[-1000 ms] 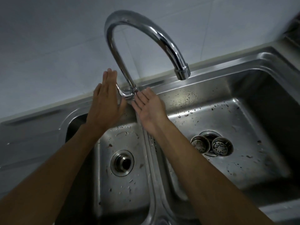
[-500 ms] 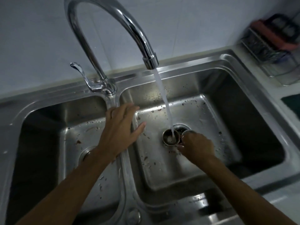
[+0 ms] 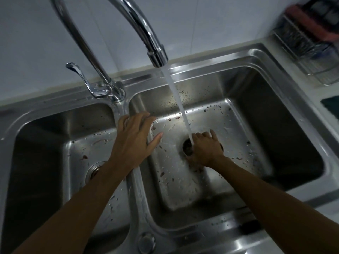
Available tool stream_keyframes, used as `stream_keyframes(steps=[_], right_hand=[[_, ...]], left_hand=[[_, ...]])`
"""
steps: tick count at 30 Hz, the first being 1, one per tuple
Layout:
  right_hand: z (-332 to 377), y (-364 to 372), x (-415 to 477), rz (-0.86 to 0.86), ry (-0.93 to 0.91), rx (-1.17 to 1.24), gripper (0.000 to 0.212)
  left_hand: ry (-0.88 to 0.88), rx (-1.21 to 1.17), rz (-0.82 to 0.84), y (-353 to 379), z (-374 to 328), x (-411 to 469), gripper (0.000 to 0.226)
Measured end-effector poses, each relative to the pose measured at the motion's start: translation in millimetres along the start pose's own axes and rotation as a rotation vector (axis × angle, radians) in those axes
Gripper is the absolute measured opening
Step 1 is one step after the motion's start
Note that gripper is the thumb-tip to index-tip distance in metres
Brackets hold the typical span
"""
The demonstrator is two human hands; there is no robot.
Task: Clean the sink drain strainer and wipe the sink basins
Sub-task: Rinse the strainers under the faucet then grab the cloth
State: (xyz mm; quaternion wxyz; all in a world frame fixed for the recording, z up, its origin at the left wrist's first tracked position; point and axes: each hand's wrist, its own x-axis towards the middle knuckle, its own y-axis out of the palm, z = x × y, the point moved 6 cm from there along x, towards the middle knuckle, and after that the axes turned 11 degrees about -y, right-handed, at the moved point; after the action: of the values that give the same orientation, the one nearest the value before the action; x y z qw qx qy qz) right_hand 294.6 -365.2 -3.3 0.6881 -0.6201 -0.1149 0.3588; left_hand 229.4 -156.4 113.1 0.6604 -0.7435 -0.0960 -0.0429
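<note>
Gripping the drain strainer [image 3: 187, 149] at centre frame, my right hand [image 3: 206, 149] curls round it under the faucet [image 3: 157, 57] stream (right basin [image 3: 238, 125]); my left hand [image 3: 132, 138] rests, fingers spread, on the divider [image 3: 136, 182], centre-left.

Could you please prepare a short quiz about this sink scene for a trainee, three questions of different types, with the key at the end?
1. True or false: water from the tap falls on the right hand.
2. The left hand rests on: A the tap lever; B the divider between the basins; C the wire rack.
3. In which basin is the right hand?
Key: 1 true; 2 B; 3 the right basin.
</note>
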Motion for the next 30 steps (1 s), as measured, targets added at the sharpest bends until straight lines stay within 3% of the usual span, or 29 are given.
stream_keyframes(steps=[3,6,10,14,20,23,26,30], right_hand=[[-4.2,-15.7,-6.3,-0.142,0.031,0.062,0.076],[3.2,-15.6,-12.3,-0.139,-0.036,0.11,0.08],[-0.8,-29.6,-9.5,-0.214,0.04,0.2,0.086],[10.0,-17.4,-18.6,-0.133,-0.036,0.212,0.089],[2.8,-22.3,-23.3,-0.194,0.052,0.267,0.087],[6.4,-18.6,-24.9,-0.149,0.012,0.265,0.086],[-1.8,-27.7,-24.4,-0.229,0.087,0.31,0.086],[6.6,-27.4,-28.8,-0.19,-0.021,0.32,0.089]], left_hand=[[-0.016,-0.018,0.007,1.0,0.3,-0.1,0.05],[0.013,-0.023,0.038,1.6,-2.0,0.1,0.052],[0.045,-0.043,0.131,5.1,-4.5,1.6,0.06],[0.058,-0.044,0.103,4.5,-4.8,2.4,0.062],[-0.17,0.001,0.167,10.8,9.0,0.1,0.093],[-0.131,0.009,0.202,14.1,8.6,1.4,0.096],[-0.104,0.036,0.224,16.4,8.4,1.6,0.095],[-0.095,0.016,0.223,16.9,8.0,1.8,0.092]])
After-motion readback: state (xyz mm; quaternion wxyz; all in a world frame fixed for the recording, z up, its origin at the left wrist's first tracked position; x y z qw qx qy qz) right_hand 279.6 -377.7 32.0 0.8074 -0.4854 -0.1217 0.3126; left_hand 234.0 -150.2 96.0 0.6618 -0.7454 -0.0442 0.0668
